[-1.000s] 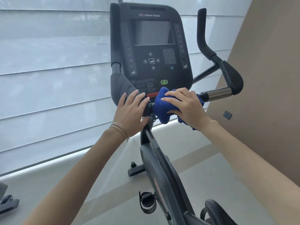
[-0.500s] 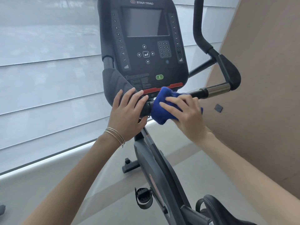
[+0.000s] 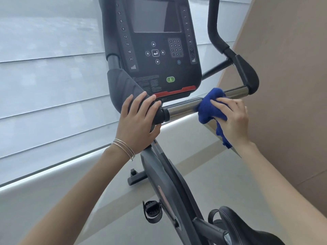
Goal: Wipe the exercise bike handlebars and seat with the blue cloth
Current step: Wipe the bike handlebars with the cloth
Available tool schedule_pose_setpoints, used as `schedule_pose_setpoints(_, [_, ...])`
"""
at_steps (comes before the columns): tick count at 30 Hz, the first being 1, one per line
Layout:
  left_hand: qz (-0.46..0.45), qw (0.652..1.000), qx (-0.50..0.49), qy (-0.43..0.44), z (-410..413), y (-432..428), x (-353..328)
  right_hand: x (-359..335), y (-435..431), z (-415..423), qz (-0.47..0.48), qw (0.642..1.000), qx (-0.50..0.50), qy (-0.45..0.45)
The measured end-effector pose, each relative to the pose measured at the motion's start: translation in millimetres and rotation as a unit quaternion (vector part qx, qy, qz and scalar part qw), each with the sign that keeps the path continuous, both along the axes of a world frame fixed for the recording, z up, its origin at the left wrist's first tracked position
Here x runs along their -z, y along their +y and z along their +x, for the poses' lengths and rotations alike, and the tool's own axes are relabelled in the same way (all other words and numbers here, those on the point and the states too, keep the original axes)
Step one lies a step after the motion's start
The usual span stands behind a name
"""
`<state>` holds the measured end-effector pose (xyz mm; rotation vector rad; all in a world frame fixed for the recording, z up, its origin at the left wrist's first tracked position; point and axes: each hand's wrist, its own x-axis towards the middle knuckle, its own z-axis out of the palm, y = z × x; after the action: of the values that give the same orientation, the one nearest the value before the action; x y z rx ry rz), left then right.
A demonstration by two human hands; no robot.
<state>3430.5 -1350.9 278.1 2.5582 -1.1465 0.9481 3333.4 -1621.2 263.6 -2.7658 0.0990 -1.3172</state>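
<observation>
Blue cloth [image 3: 210, 106] sits bunched over the chrome handlebar [image 3: 182, 107] at centre right of the frame. It is wadded across the top of the tube, and a loose tail hangs down below the palm. The right grip [image 3: 231, 117], a bare hand, holds it there with fingers curled over the wad and pressing it to the bar; the thumb is hidden. A bare stretch of chrome shows to the left of the cloth. A shorter stretch to its right runs into the dark padded end piece [image 3: 247, 75], and a black upright bar rises from there to the top edge.

The left grip [image 3: 138, 121], also bare, is closed on the padded handle [image 3: 122, 85] left of centre, just where it meets the chrome. Its fingers lie over the top and the thumb hooks underneath. Thin metal bangles [image 3: 123, 147] circle that wrist.

The console [image 3: 154, 50] fills the upper centre, with a dark screen, a keypad, a green button [image 3: 170, 79] and a red strip [image 3: 174, 91] along its lower edge. The black seat [image 3: 247, 228] shows in the lower right corner, well apart from the cloth and untouched by either hand. A strapped pedal [image 3: 153, 211] hangs at lower centre beside the bike's frame. Pale blinds [image 3: 44, 68] cover the left of the frame, a tan wall [image 3: 283, 85] the right, and grey floor [image 3: 123, 218] lies below.
</observation>
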Motion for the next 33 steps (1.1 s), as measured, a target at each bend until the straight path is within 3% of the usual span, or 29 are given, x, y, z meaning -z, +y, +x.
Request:
schedule_pose_setpoints(2, [-0.001,1.0,0.002,-0.005,1.3,0.3,1.0,-22.4,5.5,3.3,0.003,0.996,-0.085,0.035])
schedule_pose_setpoints(5, [-0.002,1.0,0.005,-0.021,3.5,1.1,1.4,-58.6,22.5,22.7,-0.065,0.976,-0.168,0.126])
schedule_pose_setpoints(7, [-0.003,1.0,0.011,-0.028,5.3,2.8,1.2,-76.3,38.4,40.9,-0.02,0.95,-0.207,0.234])
schedule_pose_setpoints(9, [-0.003,0.999,0.019,-0.029,7.0,4.7,0.4,-85.7,51.6,57.7,0.014,0.918,-0.215,0.333])
schedule_pose_setpoints(13, [0.001,1.0,0.017,-0.021,7.4,5.3,-1.1,-99.3,59.1,82.0,0.073,0.868,-0.215,0.442])
schedule_pose_setpoints(15, [0.004,1.0,0.015,-0.018,6.6,5.5,-2.0,-103.4,56.2,91.1,0.127,0.84,-0.223,0.478])
schedule_pose_setpoints(18, [0.013,1.0,0.009,-0.019,6.8,7.1,-3.6,-105.6,43.9,95.4,0.149,0.832,-0.222,0.487])
schedule_pose_setpoints(23, [0.021,1.0,0.003,-0.023,6.9,8.1,-4.4,-94.4,10.3,69.4,0.232,0.861,-0.186,0.412])
schedule_pose_setpoints(26, [0.021,1.0,-0.008,-0.02,4.9,5.5,-4.6,-68.1,18.7,46.1,0.096,0.948,-0.205,0.223])
schedule_pose_setpoints(27, [0.02,1.0,-0.012,-0.018,4.6,4.7,-4.4,-52.9,22.9,37.7,0.083,0.96,-0.21,0.164])
schedule_pose_setpoints(28, [0.019,1.0,-0.014,-0.014,4.4,4.2,-4.0,-36.9,28.8,27.7,0.129,0.964,-0.201,0.116])
schedule_pose_setpoints(30, [0.017,1.0,-0.013,-0.008,4.6,3.7,-3.1,-6.7,47.1,6.8,0.356,0.921,-0.158,0.012])
schedule_pose_setpoints(33, [0.014,1.0,-0.008,-0.012,5.7,2.9,-1.9,34.5,73.9,-13.8,0.652,0.742,-0.105,-0.114])
